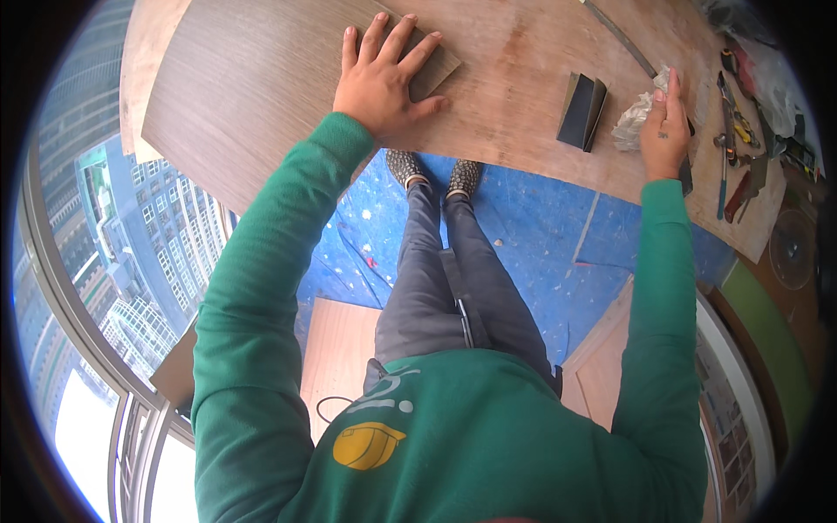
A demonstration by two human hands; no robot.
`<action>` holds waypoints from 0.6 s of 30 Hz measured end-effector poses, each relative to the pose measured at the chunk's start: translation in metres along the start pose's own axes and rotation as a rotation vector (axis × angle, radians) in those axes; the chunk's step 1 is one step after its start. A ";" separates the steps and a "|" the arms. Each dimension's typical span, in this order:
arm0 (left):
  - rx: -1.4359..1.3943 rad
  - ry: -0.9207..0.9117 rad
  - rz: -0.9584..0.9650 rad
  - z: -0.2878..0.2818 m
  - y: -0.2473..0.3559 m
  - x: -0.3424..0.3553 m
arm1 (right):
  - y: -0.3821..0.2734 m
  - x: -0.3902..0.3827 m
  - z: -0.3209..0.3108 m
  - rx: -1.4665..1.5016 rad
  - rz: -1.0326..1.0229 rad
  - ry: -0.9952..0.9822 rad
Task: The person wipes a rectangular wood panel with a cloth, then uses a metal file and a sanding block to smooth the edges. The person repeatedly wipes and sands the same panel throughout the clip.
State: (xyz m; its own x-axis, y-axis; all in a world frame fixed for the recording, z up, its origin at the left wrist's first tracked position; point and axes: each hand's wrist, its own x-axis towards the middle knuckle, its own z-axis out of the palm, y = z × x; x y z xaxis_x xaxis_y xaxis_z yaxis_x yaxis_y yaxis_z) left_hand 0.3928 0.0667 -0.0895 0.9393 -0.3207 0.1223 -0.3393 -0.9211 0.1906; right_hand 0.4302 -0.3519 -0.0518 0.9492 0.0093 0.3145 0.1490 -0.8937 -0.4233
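Observation:
My left hand point(384, 83) lies flat with spread fingers on a brown wood-grain board point(235, 78), near its right corner. A darker strip at that corner is partly under the fingers. On the right, my right hand point(666, 131) is turned on edge at a crumpled piece of pale paper or film point(631, 124), which shows beside the thumb and between thumb and forefinger. Its other fingers are hidden. A long thin metal strip point(621, 37) runs from the far edge to this hand. Left of the hand stands a small folded dark piece point(582, 112) with a brown side.
The plywood worktop point(514, 96) carries pliers point(743, 122), a red-handled tool point(739, 193) and several other tools at its right end. Clear plastic point(763, 61) lies behind them. Blue sheeting point(523, 227) covers the floor. A window point(70, 349) is at the left, a cable point(327, 403) below.

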 end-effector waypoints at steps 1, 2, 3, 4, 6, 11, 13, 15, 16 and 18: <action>-0.006 -0.018 0.012 0.000 -0.001 0.001 | 0.002 -0.001 0.003 0.041 0.050 -0.033; -0.014 -0.035 0.025 0.000 -0.003 0.004 | 0.003 -0.002 0.005 0.041 0.066 -0.059; -0.022 -0.053 0.036 -0.001 -0.004 0.005 | 0.001 -0.002 0.007 0.042 0.081 -0.087; -0.041 -0.045 0.047 0.000 -0.005 0.004 | 0.000 -0.002 0.009 0.041 0.097 -0.115; -0.081 -0.027 0.072 0.000 -0.006 0.005 | 0.003 -0.001 0.013 0.011 0.050 -0.093; -0.081 -0.001 0.085 -0.001 -0.003 0.008 | 0.019 0.011 0.021 -0.026 0.160 -0.106; -0.072 -0.004 0.082 -0.001 -0.004 0.008 | 0.016 0.018 0.025 -0.013 0.220 -0.136; -0.062 -0.016 0.068 0.001 -0.006 0.003 | 0.001 0.016 0.031 -0.055 0.203 -0.110; -0.056 -0.030 0.073 0.002 -0.008 0.001 | -0.006 0.014 0.034 -0.074 0.193 -0.098; -0.052 -0.053 0.084 0.003 -0.014 -0.001 | 0.002 0.001 0.039 -0.143 0.092 -0.089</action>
State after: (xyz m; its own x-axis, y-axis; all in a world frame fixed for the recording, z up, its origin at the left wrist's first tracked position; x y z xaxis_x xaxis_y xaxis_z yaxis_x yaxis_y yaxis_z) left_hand 0.3965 0.0789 -0.0956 0.9082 -0.4091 0.0888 -0.4183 -0.8781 0.2323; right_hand 0.4421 -0.3365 -0.0856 0.9787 -0.0414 0.2010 0.0255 -0.9473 -0.3193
